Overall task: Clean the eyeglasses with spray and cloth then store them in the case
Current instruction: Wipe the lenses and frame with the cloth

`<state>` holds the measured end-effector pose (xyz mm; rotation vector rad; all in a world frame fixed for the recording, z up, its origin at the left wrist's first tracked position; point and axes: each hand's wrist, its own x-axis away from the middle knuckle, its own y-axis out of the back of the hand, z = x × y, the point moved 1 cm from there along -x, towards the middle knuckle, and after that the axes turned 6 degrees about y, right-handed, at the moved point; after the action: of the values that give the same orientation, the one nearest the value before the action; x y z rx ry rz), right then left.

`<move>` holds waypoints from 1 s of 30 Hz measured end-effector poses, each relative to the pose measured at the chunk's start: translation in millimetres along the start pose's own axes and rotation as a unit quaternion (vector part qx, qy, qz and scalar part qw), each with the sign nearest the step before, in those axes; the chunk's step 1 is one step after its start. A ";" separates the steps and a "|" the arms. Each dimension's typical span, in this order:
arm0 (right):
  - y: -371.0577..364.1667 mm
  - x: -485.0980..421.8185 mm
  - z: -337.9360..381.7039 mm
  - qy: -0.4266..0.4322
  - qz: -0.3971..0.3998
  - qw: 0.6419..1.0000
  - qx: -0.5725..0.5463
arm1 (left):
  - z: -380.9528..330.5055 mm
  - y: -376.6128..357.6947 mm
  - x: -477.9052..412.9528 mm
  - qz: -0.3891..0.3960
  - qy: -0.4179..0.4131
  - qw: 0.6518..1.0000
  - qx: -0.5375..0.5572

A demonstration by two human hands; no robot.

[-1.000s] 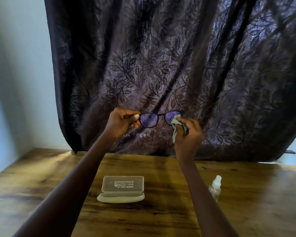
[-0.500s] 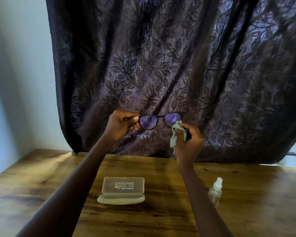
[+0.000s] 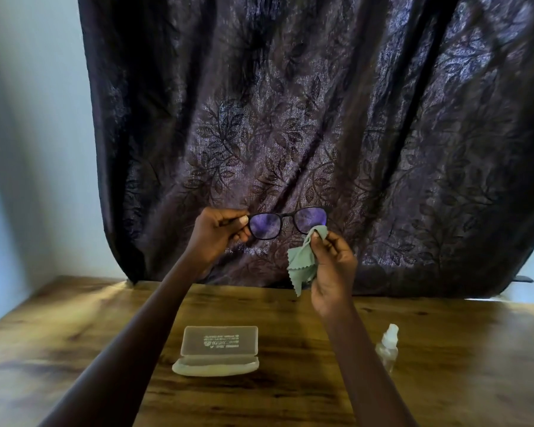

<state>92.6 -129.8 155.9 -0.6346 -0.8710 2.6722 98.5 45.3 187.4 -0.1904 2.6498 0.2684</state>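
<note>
Pinching the eyeglasses (image 3: 285, 222) by 1 frame end, the left hand (image 3: 216, 234) holds them aloft; the right hand (image 3: 332, 266) grips the soft cloth (image 3: 302, 266) at 1 lens. Light, fragile: hold the frame, not the lenses.

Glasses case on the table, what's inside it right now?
The case stands open: only its lining and printed text on the raised lid show. The eyeglasses are up in the left hand. The front rim hides part of the base's floor.
</note>
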 end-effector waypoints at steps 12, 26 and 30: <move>-8.7 15.6 9.1 0.371 0.074 0.882 0.281 | 3.5 -13.5 7.7 -0.028 0.029 0.994 -0.101; -16.7 27.9 0.0 0.590 0.271 0.512 0.562 | -27.1 -12.7 46.2 -0.095 -0.053 0.946 -0.305; -20.0 29.0 -6.1 0.612 0.266 0.487 0.563 | -23.9 -8.9 40.3 -0.126 -0.017 0.944 -0.306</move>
<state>72.4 -100.4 154.2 -1.9703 1.4841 1.5092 54.2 27.8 188.1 -0.7072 2.3900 0.9882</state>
